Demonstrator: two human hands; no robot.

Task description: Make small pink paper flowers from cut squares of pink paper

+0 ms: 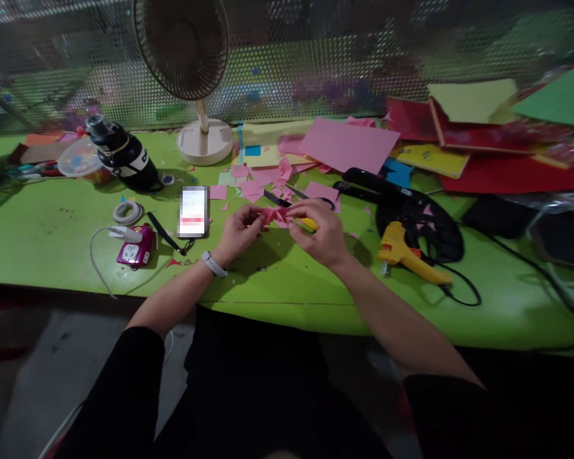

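Note:
A folded pink paper piece (275, 217) is held between my two hands, just above the green table. My left hand (243, 231) pinches its left end, and a pale band circles that wrist. My right hand (319, 231) has its fingers closed on the right end. A yellow-handled tool (310, 223) lies partly hidden behind my right hand. Just beyond the paper are scissors (299, 192) and a dark blade-like tool (276, 199), among pink paper scraps (252, 191).
A phone (192, 211), a tape roll (127, 211) and a purple power adapter (136, 247) lie to the left. Behind stand a black bottle (127, 159) and a fan (204, 141). At right are a yellow glue gun (409, 255), its cord, and stacked coloured paper (507, 173).

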